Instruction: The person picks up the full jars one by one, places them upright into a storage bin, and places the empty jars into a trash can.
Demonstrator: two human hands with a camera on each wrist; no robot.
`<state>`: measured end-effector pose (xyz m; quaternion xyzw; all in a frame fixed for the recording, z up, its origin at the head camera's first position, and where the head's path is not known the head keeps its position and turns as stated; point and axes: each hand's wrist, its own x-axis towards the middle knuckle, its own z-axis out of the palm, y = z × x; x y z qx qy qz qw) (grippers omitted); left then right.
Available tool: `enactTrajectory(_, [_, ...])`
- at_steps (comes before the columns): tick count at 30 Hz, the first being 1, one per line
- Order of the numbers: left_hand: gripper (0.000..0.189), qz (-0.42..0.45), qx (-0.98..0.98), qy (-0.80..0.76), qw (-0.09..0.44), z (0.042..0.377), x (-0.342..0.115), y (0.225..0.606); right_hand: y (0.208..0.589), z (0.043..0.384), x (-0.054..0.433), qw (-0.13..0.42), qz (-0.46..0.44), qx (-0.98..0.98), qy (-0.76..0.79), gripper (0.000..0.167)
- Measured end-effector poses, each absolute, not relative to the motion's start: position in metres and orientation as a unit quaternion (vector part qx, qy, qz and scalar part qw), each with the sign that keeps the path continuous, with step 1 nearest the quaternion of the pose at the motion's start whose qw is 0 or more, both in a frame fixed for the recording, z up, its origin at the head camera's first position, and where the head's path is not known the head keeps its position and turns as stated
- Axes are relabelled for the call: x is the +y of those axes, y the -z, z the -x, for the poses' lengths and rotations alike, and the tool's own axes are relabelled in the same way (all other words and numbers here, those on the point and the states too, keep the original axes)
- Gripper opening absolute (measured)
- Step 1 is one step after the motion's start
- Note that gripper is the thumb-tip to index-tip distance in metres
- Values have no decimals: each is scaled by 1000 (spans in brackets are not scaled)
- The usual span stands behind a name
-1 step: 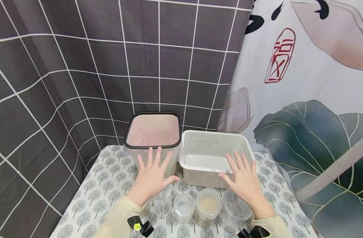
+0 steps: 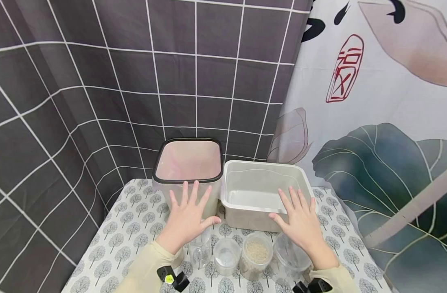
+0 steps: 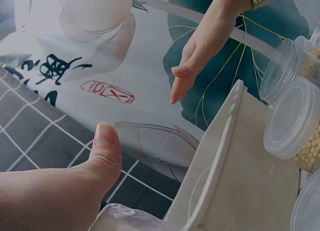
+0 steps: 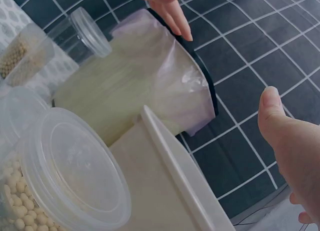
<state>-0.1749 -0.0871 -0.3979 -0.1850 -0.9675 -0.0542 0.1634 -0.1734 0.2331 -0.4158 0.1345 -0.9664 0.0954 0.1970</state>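
Both hands are held over the table with fingers spread and nothing in them. My left hand (image 2: pixel 187 219) overlaps the front of a bin with a black rim (image 2: pixel 187 139) and a pinkish bag lining. My right hand (image 2: pixel 300 221) is at the front right corner of a white rectangular tub (image 2: pixel 242 217). In the left wrist view the right hand (image 3: pixel 205 46) reaches in past the tub's edge. Below the hands stand lidded clear jars, one with pale contents (image 2: pixel 256 250). In the right wrist view, a large jar (image 4: pixel 75 166) holds round beige beans.
Along the front of the table are a clear jar (image 2: pixel 226 256), another clear container (image 2: pixel 200 250) partly behind the left hand, and a wider clear jar (image 2: pixel 287 256) under the right forearm. A tree-patterned cloth (image 2: pixel 115 240) covers the table. Dark checked fabric (image 2: pixel 124 101) hangs behind.
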Motion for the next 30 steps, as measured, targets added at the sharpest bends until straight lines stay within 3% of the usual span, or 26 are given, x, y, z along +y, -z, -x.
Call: enactTrajectory(30, [91, 193, -967, 59, 158, 171, -89, 394, 412, 175, 245, 171, -117, -971, -116, 74])
